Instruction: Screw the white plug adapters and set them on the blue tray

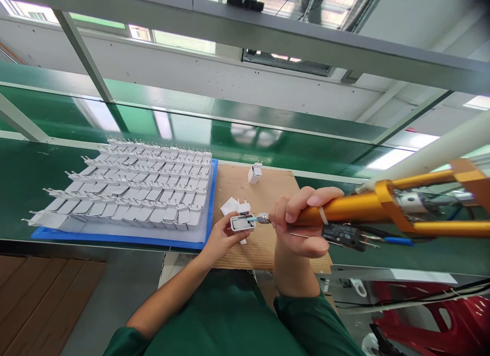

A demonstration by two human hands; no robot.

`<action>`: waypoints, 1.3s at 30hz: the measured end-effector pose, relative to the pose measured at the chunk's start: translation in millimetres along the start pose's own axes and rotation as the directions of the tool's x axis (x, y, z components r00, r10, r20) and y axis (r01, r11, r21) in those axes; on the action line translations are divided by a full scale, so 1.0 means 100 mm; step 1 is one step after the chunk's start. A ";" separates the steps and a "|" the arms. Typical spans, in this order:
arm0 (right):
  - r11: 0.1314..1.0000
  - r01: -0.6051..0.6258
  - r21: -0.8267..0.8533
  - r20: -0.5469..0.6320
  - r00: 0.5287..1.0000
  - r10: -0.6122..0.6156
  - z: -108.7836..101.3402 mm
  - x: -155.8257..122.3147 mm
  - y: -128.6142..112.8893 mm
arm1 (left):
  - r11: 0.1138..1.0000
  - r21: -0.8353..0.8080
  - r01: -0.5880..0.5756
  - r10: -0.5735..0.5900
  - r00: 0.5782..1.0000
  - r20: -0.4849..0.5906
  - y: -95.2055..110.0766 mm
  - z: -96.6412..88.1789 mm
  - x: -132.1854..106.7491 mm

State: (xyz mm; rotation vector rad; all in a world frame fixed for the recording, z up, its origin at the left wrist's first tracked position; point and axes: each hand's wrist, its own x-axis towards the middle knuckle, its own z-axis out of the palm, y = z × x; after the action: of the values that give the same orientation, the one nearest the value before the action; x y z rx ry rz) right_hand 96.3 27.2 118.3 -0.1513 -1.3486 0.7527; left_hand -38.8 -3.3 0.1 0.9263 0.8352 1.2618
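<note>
My left hand (pixel 222 238) grips an open white charger housing (pixel 238 224) by its side, low over the cardboard. Wires and a small white part show at the housing's upper edge. My right hand (pixel 300 218) is wrapped around an orange dispensing gun (pixel 348 208), which lies nearly level and points left. A black microswitch (pixel 342 235) sits along its underside, by my fingers. The gun's thin pale-blue tip (pixel 250 219) reaches into the housing; whether it touches anything inside I cannot tell. White flat pieces (pixel 228 206) lie beside and partly under my left hand.
A blue-edged tray (pixel 215 193) on the left holds rows of white plug chargers (pixel 141 185). One more charger (pixel 254 173) stands at the back of the cardboard sheet (pixel 268 249). A grey frame bar (pixel 245 19) crosses above the green bench. A red stool (pixel 440 315) is at lower right.
</note>
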 end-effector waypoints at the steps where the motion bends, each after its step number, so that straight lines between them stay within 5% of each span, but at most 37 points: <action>1: 1.000 0.001 -0.005 -0.001 1.000 -0.001 -0.03 0.00 0.00 | 1.000 0.010 0.006 -0.006 1.000 -0.012 -0.02 -0.03 0.00; 6: 0.993 0.006 -0.117 -0.106 0.994 -0.019 -0.26 0.02 0.06 | 1.000 0.001 0.029 -0.029 0.999 -0.025 -0.11 -0.15 -0.02; 16: 0.811 -0.308 -0.498 -0.445 0.893 0.066 -1.11 0.01 0.26 | 0.999 0.037 0.018 -0.017 1.000 -0.023 -0.11 -0.17 -0.07; 19: 0.776 -0.352 -0.523 -0.511 0.858 0.044 -1.15 -0.12 0.30 | 0.995 0.099 -0.031 0.034 0.999 -0.025 -0.07 -0.19 -0.04; 22: 0.746 -0.350 -0.567 -0.595 0.800 -0.077 -0.98 -0.38 0.31 | 0.988 0.138 -0.077 0.080 0.997 -0.016 -0.04 -0.21 -0.02; 24: 0.757 -0.302 -0.579 -0.528 0.847 -0.065 -0.80 -0.58 0.30 | 0.980 0.169 -0.104 0.107 0.994 -0.008 -0.02 -0.22 -0.01; 27: 0.750 -0.195 -0.632 -0.143 0.981 0.135 -0.55 -0.81 0.30 | 0.966 0.221 -0.134 0.137 0.991 -0.001 -0.01 -0.23 -0.02; 30: 0.700 -0.083 -0.709 0.077 0.978 0.194 -0.38 -0.86 0.31 | 0.948 0.274 -0.164 0.169 0.986 0.004 -0.02 -0.25 -0.04; 34: 0.646 -0.009 -0.763 0.142 0.973 0.182 -0.26 -0.82 0.34 | 0.912 0.352 -0.209 0.210 0.977 0.036 -0.04 -0.28 -0.06; 39: 0.703 -0.061 -0.708 0.171 0.952 0.255 -0.30 -0.81 0.35 | 0.907 0.361 -0.216 0.209 0.976 0.057 0.03 -0.32 -0.08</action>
State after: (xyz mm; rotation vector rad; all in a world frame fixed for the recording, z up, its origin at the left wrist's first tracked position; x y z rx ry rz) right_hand 107.4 17.3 25.8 -0.8134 -1.8475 0.3659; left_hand -69.7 -8.1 -9.8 1.3563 0.9964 1.3046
